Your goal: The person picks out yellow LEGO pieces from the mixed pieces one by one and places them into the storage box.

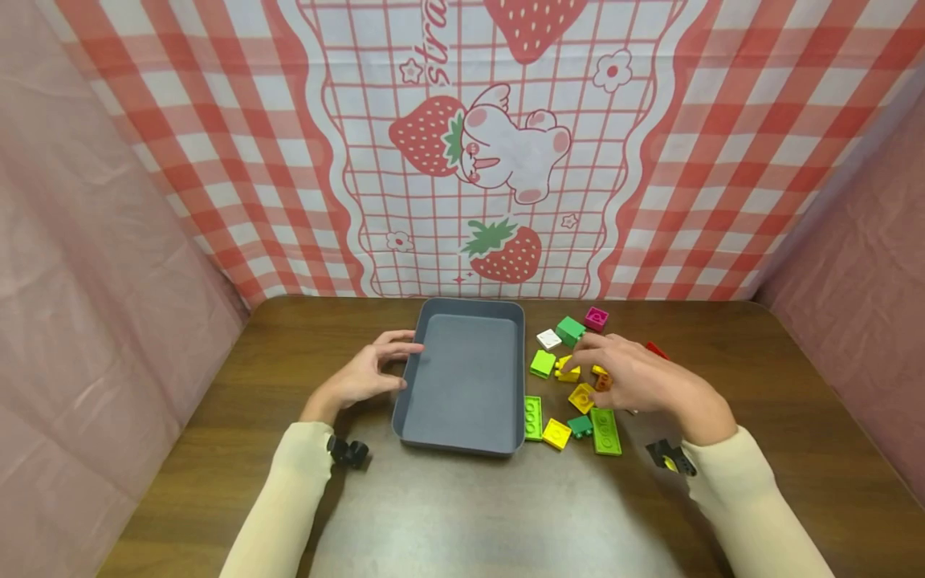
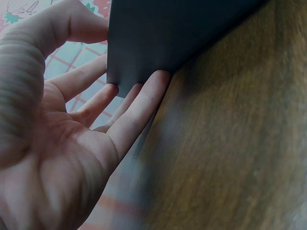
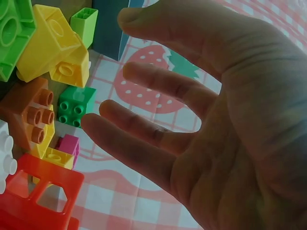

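My left hand (image 1: 364,373) rests its fingertips against the left side of a grey rectangular tray (image 1: 462,377), fingers mostly straight. The left wrist view shows those fingers (image 2: 139,105) on the tray's dark outer wall (image 2: 144,43). Over the loose toy building blocks right of the tray hovers my right hand (image 1: 636,376), holding nothing. Nearest its fingertips in the head view are a yellow block (image 1: 568,371) and another yellow block (image 1: 581,398). An orange block (image 3: 29,112) and a red window-like piece (image 3: 45,191) appear left of this hand in the right wrist view.
Around them lie a green block (image 1: 570,331), a magenta block (image 1: 596,319), a white piece (image 1: 548,339), a lime block (image 1: 543,364) and a long lime block (image 1: 606,432). Another long lime block (image 1: 532,418) sits against the tray's right side. A checked strawberry cloth (image 1: 506,144) hangs behind the wooden table (image 1: 289,337).
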The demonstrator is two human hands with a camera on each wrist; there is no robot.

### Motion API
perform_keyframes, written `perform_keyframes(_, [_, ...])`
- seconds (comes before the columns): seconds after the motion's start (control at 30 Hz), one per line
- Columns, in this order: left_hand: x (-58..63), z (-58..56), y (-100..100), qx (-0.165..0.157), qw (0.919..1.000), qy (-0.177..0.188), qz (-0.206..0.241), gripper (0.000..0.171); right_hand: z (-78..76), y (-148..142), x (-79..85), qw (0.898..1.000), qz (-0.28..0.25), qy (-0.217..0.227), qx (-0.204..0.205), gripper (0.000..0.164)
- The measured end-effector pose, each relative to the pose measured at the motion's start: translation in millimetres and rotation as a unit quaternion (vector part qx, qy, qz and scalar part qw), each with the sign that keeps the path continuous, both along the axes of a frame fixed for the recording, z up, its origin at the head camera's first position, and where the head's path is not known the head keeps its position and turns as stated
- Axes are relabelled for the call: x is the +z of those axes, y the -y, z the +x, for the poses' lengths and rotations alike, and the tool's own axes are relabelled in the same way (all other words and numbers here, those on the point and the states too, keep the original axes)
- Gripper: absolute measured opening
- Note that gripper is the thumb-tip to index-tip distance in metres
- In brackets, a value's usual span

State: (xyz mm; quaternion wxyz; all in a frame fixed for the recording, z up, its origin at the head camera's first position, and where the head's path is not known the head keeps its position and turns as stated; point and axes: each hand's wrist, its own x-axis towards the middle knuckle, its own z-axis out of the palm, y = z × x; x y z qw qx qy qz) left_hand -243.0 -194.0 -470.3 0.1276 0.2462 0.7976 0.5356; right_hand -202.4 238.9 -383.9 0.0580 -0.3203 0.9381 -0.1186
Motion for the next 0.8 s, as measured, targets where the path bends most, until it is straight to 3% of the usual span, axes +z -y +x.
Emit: perform_keyframes(0.8, [0.3, 0.5, 0, 0.001, 1.0, 0.005, 0.007, 0.06, -5.3, 4, -15.7, 0.999, 0.01, 0.029, 0.02, 0.032])
